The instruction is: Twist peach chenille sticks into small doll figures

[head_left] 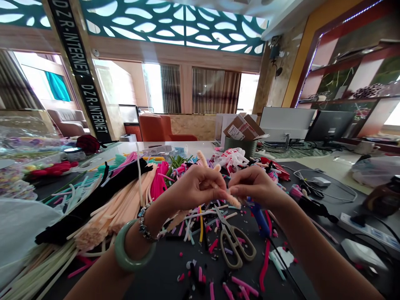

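My left hand [200, 187] and my right hand [254, 187] meet above the dark work mat, both pinching a fuzzy peach pipe cleaner [233, 201]. Its bent length rises behind my left fingers, and my fingers hide part of it. Just below my hands lie steel scissors with beige handles [234, 238], and a blue glue gun [259, 218] sits under my right wrist. Beyond my left forearm are bundles of peach pipe cleaners [118, 204], black pipe cleaners [93, 200] and pink pipe cleaners [159, 183]. A green bangle [134, 246] circles my left wrist.
Coloured pipe cleaner offcuts [212, 246] litter the dark mat. A power strip [368, 231], white cables and a dark bottle [384, 196] lie to the right. Farther back stand a white plastic bag [228, 160], a cardboard box [243, 127] and monitors [329, 125].
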`<control>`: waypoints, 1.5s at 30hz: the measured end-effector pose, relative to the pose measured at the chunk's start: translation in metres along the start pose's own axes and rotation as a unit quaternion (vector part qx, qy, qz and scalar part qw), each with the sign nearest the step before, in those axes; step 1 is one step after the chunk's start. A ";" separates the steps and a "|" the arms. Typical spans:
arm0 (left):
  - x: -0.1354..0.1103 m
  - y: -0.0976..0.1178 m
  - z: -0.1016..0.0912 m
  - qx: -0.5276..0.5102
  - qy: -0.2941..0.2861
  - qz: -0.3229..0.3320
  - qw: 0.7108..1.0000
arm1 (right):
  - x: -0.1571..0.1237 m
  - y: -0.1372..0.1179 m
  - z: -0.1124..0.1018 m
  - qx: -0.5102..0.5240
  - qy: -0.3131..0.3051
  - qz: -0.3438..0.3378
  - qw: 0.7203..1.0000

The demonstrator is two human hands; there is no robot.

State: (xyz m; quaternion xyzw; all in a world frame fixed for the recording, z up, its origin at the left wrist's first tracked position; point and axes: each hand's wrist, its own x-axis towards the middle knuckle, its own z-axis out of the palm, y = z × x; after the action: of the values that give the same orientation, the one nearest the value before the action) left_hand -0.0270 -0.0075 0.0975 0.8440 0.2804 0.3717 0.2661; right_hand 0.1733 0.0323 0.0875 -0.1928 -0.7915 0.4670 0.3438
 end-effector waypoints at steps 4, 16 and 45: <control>0.001 0.004 0.001 0.127 -0.015 0.015 0.992 | -0.008 -0.021 0.004 -0.115 0.016 0.012 0.993; 0.011 -0.020 0.022 0.104 0.221 -0.029 0.969 | -0.022 -0.030 0.070 -0.577 0.274 -0.095 0.763; -0.003 0.012 -0.019 0.153 -0.106 0.016 0.982 | -0.014 -0.032 0.017 -0.287 0.120 0.001 0.950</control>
State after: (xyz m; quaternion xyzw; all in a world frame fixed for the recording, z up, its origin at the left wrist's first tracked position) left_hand -0.0404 -0.0134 0.1151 0.9140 0.2901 0.2368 0.1559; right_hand 0.1715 -0.0024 0.1051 -0.3383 -0.8451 0.1935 0.3658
